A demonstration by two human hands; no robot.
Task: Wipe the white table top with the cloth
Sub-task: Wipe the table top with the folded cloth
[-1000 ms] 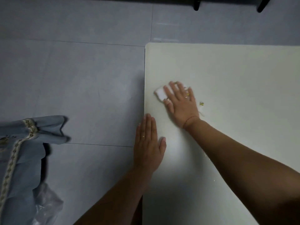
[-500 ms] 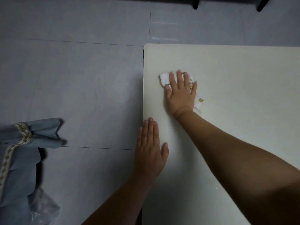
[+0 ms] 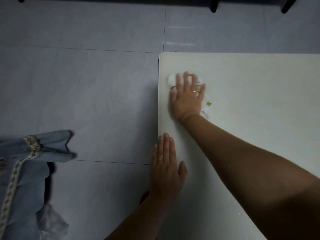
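Grey floor tiles [image 3: 86, 92] fill the left and top of my head view, and the white worktop [image 3: 259, 101] takes up the right side, with its far left corner rounded. On my feed the right hand [image 3: 187, 99] lies flat near that corner, fingers straight and spread, pressing down on the white cloth [image 3: 172, 79]. The fingertips are blurred. The cloth sits almost wholly under the palm. A rounded bit pokes out past the fingers on the left, close to the worktop's left edge, and another scrap shows beside the wrist on the right, with a small yellow mark [image 3: 209, 103] on it. The right forearm crosses the worktop from the lower right. The left hand [image 3: 166, 168] is released and holds nothing. It rests flat on the left edge of the worktop, nearer to me and apart from the cloth, with its fingers together pointing away, its thumb out to the right and its outer side hanging over the edge. It wears a thin ring [image 3: 161, 159]. At the lower left I see a pale blue garment [image 3: 26, 170] with a patterned trim, and just below it a clear plastic bag [image 3: 52, 222]; I cannot tell what is in it. Dark furniture legs [image 3: 214, 6] stand on the floor at the top.
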